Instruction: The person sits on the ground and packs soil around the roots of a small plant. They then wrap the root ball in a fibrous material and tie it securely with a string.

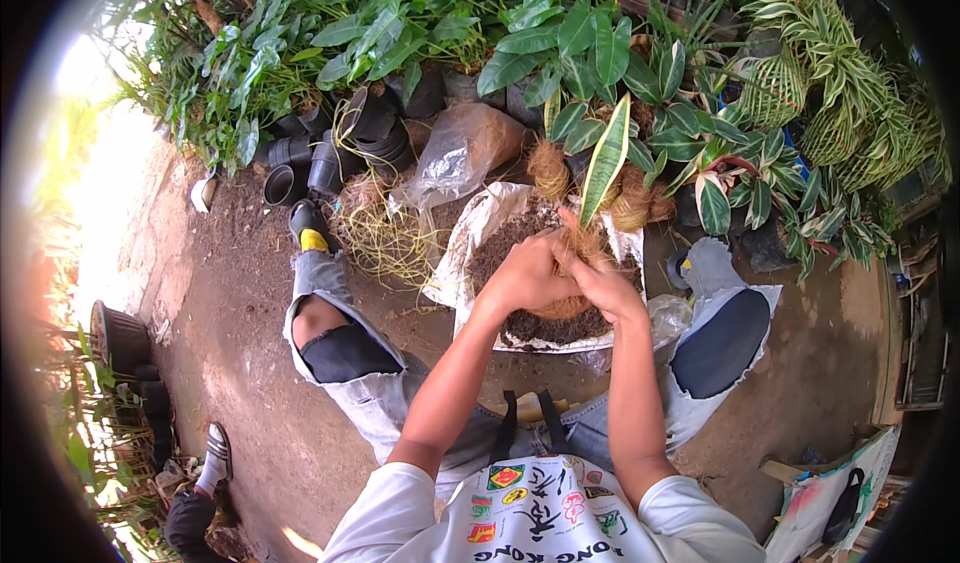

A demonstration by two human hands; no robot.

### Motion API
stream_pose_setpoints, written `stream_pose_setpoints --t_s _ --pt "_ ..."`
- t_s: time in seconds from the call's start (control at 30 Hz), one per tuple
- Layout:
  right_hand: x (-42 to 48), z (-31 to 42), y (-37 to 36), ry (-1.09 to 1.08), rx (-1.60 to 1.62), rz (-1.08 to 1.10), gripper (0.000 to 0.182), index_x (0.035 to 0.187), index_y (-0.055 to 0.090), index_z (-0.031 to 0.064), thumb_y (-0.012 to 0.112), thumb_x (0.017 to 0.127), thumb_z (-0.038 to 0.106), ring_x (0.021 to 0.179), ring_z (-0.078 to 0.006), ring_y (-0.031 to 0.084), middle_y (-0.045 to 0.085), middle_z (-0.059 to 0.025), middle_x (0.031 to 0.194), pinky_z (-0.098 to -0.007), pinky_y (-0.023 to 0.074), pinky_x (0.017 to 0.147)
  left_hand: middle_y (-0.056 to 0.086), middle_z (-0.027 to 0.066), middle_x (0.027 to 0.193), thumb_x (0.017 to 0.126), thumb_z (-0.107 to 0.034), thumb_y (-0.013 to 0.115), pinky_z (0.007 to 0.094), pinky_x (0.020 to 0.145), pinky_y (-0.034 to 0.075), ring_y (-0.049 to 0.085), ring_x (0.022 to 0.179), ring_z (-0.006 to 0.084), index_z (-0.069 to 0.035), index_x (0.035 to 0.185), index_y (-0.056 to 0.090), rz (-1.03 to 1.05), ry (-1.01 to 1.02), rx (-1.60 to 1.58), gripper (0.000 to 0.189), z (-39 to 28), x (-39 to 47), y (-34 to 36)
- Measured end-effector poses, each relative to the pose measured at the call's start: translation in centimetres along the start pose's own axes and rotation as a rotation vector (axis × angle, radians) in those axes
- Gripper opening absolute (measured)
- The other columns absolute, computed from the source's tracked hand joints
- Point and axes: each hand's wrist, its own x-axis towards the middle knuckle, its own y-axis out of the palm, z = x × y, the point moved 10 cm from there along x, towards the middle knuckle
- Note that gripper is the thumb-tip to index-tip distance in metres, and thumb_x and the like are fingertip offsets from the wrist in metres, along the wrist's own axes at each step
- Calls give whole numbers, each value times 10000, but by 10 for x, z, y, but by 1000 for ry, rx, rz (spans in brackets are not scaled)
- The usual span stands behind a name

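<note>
My left hand (529, 274) and my right hand (600, 282) meet over an open white sack (480, 225) of dark soil (495, 252). Between them they hold a ball of brown coconut fibre (562, 308), partly hidden by the fingers. A snake plant leaf (606, 159) with yellow edges stands up from the fibre. Loose strands stick out around my fingers. Several fibre-wrapped root balls (631, 207) bound with yellow string lie just beyond the sack.
Tangled yellow string (382, 233) lies left of the sack, near black plastic pots (326, 162). A clear plastic bag (469, 150) of fibre and dense potted plants (405, 30) stand beyond. Another person's foot (216, 458) shows at lower left.
</note>
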Motion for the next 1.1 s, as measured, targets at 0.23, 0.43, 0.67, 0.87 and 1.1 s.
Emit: stream_pose_setpoints --t_s 0.23,0.43,0.67,0.87,1.1 --pt "-2 8 -22 -16 233 -44 850 1474 235 -30 716 861 310 1412 -281 257 282 -198 1510 -373 224 1140 698 126 984 735 -103 712 317 832 520 660 902 197 19 1169 598 26 -233 -673 465 41 4 -5" --pt "13 -4 -36 -101 -322 -280 800 1360 404 -112 763 806 340 1313 -326 429 456 -273 1381 -405 344 1076 689 108 966 715 -119 738 326 823 521 649 877 182 31 1152 602 -28 -189 -495 482 36 4 -1" --pt "9 -15 -38 -21 163 -254 642 1286 518 -64 739 834 335 1219 -248 516 580 -217 1246 -370 419 998 700 96 958 687 -146 759 324 795 530 657 835 169 -9 1142 633 -36 -219 -575 492 34 5 -5" --pt "-3 10 -47 -191 -285 -509 742 1342 456 -29 755 811 393 1118 -240 567 602 -200 1180 -372 436 973 704 176 973 681 -211 773 390 832 532 682 914 293 -17 1173 620 -294 -189 -206 551 49 5 -24" --pt "12 -14 -6 -20 16 -125 715 1354 449 -7 718 847 419 1187 -207 518 571 -152 1268 -330 383 1019 577 269 1193 698 -201 719 476 839 514 633 952 433 38 1117 605 -516 -90 287 496 8 -5 -21"
